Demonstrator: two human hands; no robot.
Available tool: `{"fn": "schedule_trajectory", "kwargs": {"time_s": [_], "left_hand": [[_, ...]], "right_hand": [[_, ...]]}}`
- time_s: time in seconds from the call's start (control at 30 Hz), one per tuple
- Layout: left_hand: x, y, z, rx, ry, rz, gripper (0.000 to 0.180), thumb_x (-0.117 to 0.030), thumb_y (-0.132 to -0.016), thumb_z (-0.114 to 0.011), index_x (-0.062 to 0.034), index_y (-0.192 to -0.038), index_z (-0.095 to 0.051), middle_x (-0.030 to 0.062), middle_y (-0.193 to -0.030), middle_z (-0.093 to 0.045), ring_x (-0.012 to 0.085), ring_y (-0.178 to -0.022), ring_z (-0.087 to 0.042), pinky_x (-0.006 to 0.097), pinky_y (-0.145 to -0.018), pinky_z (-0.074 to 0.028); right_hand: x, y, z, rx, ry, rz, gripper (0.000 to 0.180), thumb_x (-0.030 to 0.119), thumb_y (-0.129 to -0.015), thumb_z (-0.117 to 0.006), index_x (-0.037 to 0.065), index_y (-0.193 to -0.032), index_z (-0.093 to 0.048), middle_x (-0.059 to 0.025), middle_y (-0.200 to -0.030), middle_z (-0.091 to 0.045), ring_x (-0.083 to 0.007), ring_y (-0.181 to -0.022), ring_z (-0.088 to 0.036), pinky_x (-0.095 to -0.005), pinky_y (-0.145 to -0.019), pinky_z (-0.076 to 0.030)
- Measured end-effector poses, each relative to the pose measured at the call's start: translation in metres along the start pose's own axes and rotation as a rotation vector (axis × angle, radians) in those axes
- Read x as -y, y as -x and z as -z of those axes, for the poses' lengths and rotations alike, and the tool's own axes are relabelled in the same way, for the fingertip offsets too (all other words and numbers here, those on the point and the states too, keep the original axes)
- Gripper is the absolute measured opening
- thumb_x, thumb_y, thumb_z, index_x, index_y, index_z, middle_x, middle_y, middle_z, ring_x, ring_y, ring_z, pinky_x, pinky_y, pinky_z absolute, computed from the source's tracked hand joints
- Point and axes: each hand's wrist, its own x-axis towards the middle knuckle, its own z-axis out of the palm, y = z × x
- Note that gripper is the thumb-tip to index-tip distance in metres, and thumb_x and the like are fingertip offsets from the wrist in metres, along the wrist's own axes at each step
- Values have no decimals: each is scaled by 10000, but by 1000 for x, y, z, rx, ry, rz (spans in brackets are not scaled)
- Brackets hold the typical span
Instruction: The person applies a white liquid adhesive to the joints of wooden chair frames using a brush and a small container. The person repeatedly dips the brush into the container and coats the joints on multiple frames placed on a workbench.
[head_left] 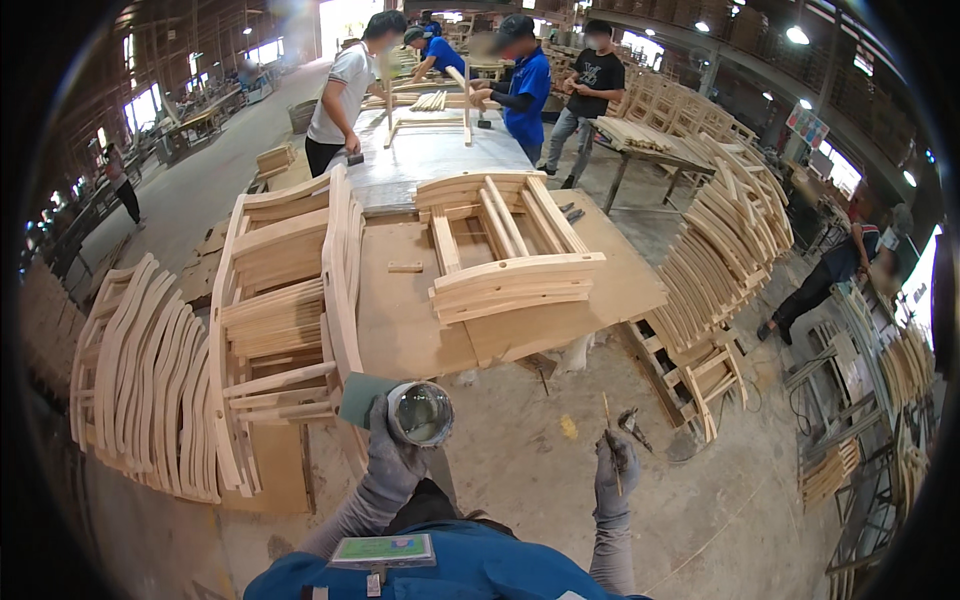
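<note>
Gloved in grey, my left hand (390,462) is closed around a small round container (422,414) with pale, glossy liquid inside. A flat green piece (360,396), perhaps a sheet of sandpaper, sticks out beside the container at the same hand. My right hand (616,474), also gloved, pinches a thin wooden stick (606,412) that points upward, apart from the container. Ahead of me, stacked wooden frames (517,275) with curved rails lie on the board-covered table (400,330). A small wooden block (405,267) rests to their left.
Tall stacked wooden frames (285,300) stand close on my left, with curved wooden parts (150,380) beyond. More curved pieces (715,250) are piled at the right. Several people work around the far table (430,160). A dark tool (634,428) lies on the floor near my right hand.
</note>
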Motion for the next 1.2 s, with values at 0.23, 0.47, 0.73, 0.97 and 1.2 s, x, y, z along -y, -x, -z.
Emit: {"fn": "schedule_trajectory", "kwargs": {"time_s": [0.23,0.47,0.73,0.97,1.2], "left_hand": [[3,-2,8,26,-64,6,526,-496,-936,-360,-76,-1227,-487,113,-1146,-581,266,-1056,-575,438,-899,-492],[13,-8,7,35,-51,16,528,-495,-944,-327,-91,-1254,-468,110,-1195,-553,269,-1121,-537,441,-957,-452],[11,5,3,39,-41,55,536,-497,-943,-325,-87,-1263,-455,117,-1212,-541,274,-1121,-538,428,-949,-466],[8,9,11,26,20,70,541,-507,-934,-357,-90,-1264,-454,120,-1210,-540,275,-1117,-541,422,-938,-476],[8,11,16,-11,4,34,542,-519,-929,-365,-103,-1263,-459,111,-1209,-538,269,-1102,-550,413,-928,-482]], "right_hand": [[2,4,-1,-16,-9,-46,150,-19,-795,-626,-6,-944,-635,-133,-893,-647,-229,-793,-637,-292,-708,-493],[2,10,5,-25,-42,-99,146,-27,-806,-614,-24,-951,-630,-127,-897,-644,-214,-810,-631,-280,-735,-492],[7,16,10,-5,-1,-120,143,-28,-806,-609,-22,-947,-632,-122,-901,-641,-197,-797,-629,-276,-729,-492],[12,12,7,7,8,-72,147,-24,-804,-609,-19,-949,-633,-134,-895,-646,-210,-802,-636,-283,-723,-495],[12,15,3,38,2,-79,152,-29,-805,-607,-26,-956,-629,-140,-897,-647,-223,-807,-638,-289,-728,-494]]}}
